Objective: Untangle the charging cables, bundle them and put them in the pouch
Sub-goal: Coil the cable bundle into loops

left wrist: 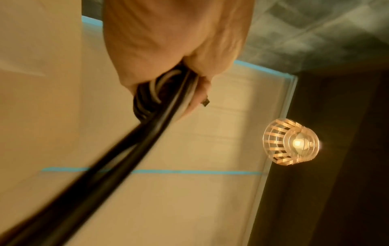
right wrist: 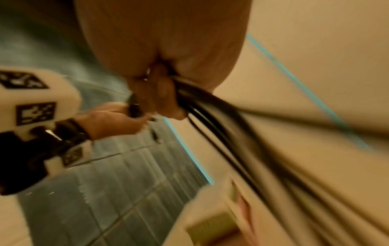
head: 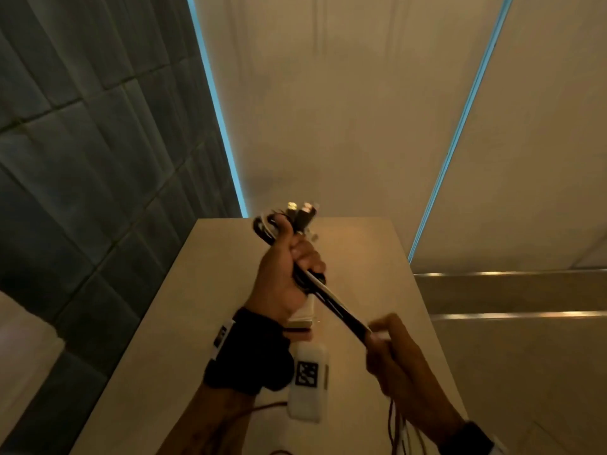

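Note:
Black and white charging cables (head: 331,302) run taut between my two hands above the beige table (head: 210,310). My left hand (head: 289,267) grips a folded bundle of them, with loops and metal plugs (head: 300,210) sticking out above the fist. In the left wrist view the cables (left wrist: 147,126) leave the left hand (left wrist: 168,66) downward as a blurred strand. My right hand (head: 391,349) grips the lower end of the strand, and more cable hangs below it. The right wrist view shows the right hand (right wrist: 160,93) holding dark cables (right wrist: 210,119), motion-blurred. No pouch is plainly visible.
A small white block (head: 302,318) lies on the table under my left wrist. Dark tiled wall (head: 82,159) stands on the left, a beige wall with blue light strips (head: 216,103) behind. A lit caged lamp (left wrist: 292,144) hangs overhead. Red wires (head: 249,413) trail near the table's front.

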### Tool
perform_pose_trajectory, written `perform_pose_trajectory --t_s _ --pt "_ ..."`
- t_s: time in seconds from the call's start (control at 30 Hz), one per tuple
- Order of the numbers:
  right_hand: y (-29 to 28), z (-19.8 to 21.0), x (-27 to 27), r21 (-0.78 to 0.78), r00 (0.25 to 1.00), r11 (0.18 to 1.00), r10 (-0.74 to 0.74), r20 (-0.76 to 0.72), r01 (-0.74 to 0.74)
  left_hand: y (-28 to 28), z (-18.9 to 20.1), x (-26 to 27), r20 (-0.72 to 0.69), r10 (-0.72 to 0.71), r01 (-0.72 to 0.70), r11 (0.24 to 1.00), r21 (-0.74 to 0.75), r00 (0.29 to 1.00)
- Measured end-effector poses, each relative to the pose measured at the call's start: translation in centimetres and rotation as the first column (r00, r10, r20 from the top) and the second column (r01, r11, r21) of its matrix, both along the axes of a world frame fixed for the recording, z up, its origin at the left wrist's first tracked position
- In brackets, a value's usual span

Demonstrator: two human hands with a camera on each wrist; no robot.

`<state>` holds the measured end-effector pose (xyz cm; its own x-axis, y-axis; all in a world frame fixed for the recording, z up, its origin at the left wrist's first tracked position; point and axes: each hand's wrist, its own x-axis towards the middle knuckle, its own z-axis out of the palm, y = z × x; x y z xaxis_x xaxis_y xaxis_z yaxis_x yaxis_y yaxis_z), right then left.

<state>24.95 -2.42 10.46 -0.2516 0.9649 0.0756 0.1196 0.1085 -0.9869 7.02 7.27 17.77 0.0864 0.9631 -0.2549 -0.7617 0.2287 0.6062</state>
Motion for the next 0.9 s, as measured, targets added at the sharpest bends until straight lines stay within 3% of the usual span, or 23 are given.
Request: perform_pose_trajectory --t_s 0.03,0.1,0.17,0.2,0.27,0.33,0.43,0.5,0.6,0.7,0.77,0.9 --pt "-0.8 -1.7 1.5 -0.151 0.999 0.988 0.025 -0.033 -0.03 0.6 0.5 -0.8 -0.009 0.026 -0.026 0.999 0.022 1.0" --pt "-1.3 -4.7 4.5 -0.291 0.985 0.956 0.082 0.151 -0.035 0.9 0.9 -2.0 -0.059 0.052 -0.048 0.997 0.063 0.997" --pt "-0.8 -6.5 6.9 -0.274 0.905 0.962 0.129 0.405 -0.014 0.3 0.7 -1.8 -0.108 0.05 -0.04 0.995 0.092 0.993" --pt "-0.2 -6.2 7.3 -0.209 0.892 0.977 0.066 0.447 0.032 0.0 0.5 -1.2 -0.135 0.04 -0.027 0.995 0.099 0.99" --pt "1.1 -3.6 6.0 -0.053 0.942 0.996 -0.051 0.333 0.073 -0.7 -0.1 0.9 -0.189 0.001 0.018 0.995 0.1 0.982" --pt "2.3 -0.3 2.1 -0.039 0.992 0.999 0.022 0.128 -0.017 -1.4 -0.7 3.4 -0.194 -0.055 0.07 0.995 0.074 0.98" --pt "2.7 1.9 -2.3 -0.081 0.981 0.992 0.086 -0.175 -0.101 -1.6 -0.7 4.8 -0.174 -0.099 0.112 0.991 0.068 0.98" --pt "2.5 1.6 -2.5 -0.143 0.943 0.983 0.066 -0.325 -0.118 -0.8 0.0 3.4 -0.249 -0.154 0.178 0.981 0.077 0.956" --pt "2.0 -0.2 -1.5 -0.193 0.928 0.957 0.14 -0.344 -0.216 0.4 1.7 0.5 -0.322 -0.203 0.232 0.971 0.055 0.925" --pt "1.1 -1.4 -0.9 -0.284 0.928 0.915 0.192 -0.319 -0.287 1.0 2.8 -1.2 -0.203 -0.181 0.185 0.983 0.005 0.962" --pt "0.6 -1.7 0.2 -0.347 0.937 0.885 0.223 -0.27 -0.311 0.9 3.0 -2.0 -0.191 -0.169 0.17 0.985 -0.013 0.967" --pt "0.6 -0.3 4.4 -0.402 0.937 0.847 0.328 -0.121 -0.348 -0.6 1.8 -3.3 -0.297 -0.195 0.199 0.98 -0.018 0.935"
